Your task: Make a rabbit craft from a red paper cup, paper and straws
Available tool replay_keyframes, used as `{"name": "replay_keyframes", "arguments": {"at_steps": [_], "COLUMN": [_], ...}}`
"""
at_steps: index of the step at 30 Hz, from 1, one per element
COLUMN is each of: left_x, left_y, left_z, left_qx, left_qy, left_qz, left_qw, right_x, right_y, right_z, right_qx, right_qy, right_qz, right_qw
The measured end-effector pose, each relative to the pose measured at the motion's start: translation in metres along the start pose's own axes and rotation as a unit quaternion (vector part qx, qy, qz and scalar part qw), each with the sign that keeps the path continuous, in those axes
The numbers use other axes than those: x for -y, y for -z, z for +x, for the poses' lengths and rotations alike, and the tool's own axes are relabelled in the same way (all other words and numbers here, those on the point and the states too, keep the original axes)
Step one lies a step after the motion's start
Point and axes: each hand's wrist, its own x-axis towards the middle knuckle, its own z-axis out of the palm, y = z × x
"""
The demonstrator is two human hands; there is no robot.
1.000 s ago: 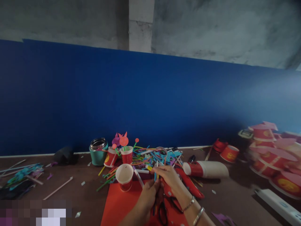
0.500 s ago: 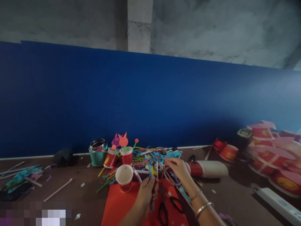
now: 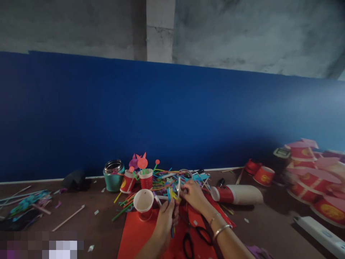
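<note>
My left hand is closed round a small bundle of blue and yellow straws; the ends poke out above and below the fist. Close beside the bundle's top, my right hand has its fingers pinched together next to an upright white strip. Whatever those fingertips grip is too small to make out. Black-handled scissors lie below the hands on a red sheet. Left of my left hand stands a red and white paper cup.
Behind my hands spreads a heap of coloured straws and strips. Cups with red paper figures and a teal flask stand at its left. To the right lie a stack of cups, decorated red cups and a white power strip.
My right hand has moved left and down to the straw bundle, away from the pale ring it was near. My left hand keeps its hold and has barely moved.
</note>
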Motion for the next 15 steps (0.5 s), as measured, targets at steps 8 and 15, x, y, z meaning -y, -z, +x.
{"name": "replay_keyframes", "arguments": {"at_steps": [8, 15], "left_x": [-0.01, -0.014], "left_y": [-0.002, -0.003], "left_z": [-0.008, -0.009], "left_qx": [-0.084, -0.048], "left_qy": [-0.024, -0.09], "left_qz": [-0.042, -0.011], "left_qw": [0.995, 0.995], "right_x": [0.006, 0.022], "right_y": [0.01, 0.004], "right_z": [-0.01, -0.041], "right_qx": [0.028, 0.08], "right_qy": [-0.075, -0.154], "right_qz": [0.201, 0.405], "right_qw": [0.976, 0.898]}}
